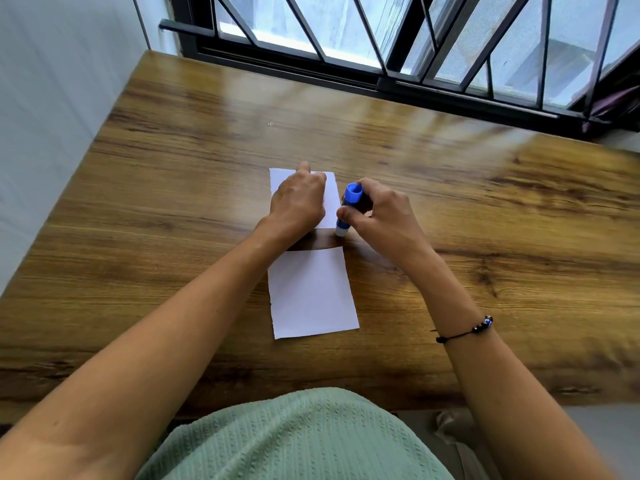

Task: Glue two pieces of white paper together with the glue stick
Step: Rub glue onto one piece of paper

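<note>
Two white paper pieces lie on the wooden table [173,202], one behind the other with a gap between them. The far paper [330,195] is partly covered by my left hand [298,202], which presses flat on it. The near paper [311,292] lies uncovered. My right hand [381,216] grips a blue glue stick [349,202], held tilted with its whitish tip down at the far paper's near right corner. Whether the tip touches the paper I cannot tell.
A barred window [415,46] runs along the table's far edge. A white wall [52,98] borders the left side. My green top [294,438] sits against the near edge. A beaded black bracelet [464,332] circles my right wrist.
</note>
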